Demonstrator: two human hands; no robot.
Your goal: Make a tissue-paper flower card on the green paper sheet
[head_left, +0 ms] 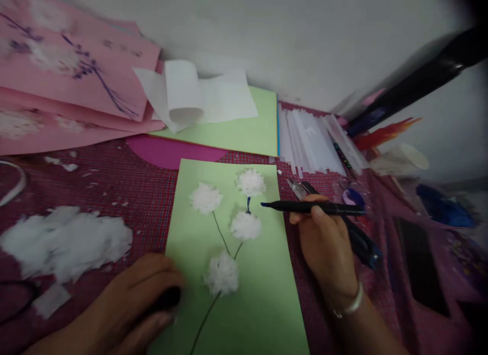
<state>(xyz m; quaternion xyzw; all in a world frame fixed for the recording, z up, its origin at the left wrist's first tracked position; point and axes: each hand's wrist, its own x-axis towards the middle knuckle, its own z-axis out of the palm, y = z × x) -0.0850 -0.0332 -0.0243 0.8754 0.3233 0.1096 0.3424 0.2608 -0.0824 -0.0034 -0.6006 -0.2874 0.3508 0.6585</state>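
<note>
A light green card (263, 284) lies in front of me with several white cotton puffs (246, 226) stuck on it and thin drawn stems below them. My right hand (324, 243) is closed round a black pen (308, 207) held level, its tip just right of the short blue stem under the top puff. A silver bangle sits on that wrist. My left hand (129, 304) rests on the card's lower left edge, fingers curled over a small dark object that I cannot make out.
A heap of loose white cotton (64, 240) lies at left on the red checked cloth (125, 192). Pink sheets (68, 80) with similar flowers, curled white paper (183, 95), a second green sheet (244, 131), white paper strips (312, 141), small scissors (299, 188) and pens sit behind and to the right.
</note>
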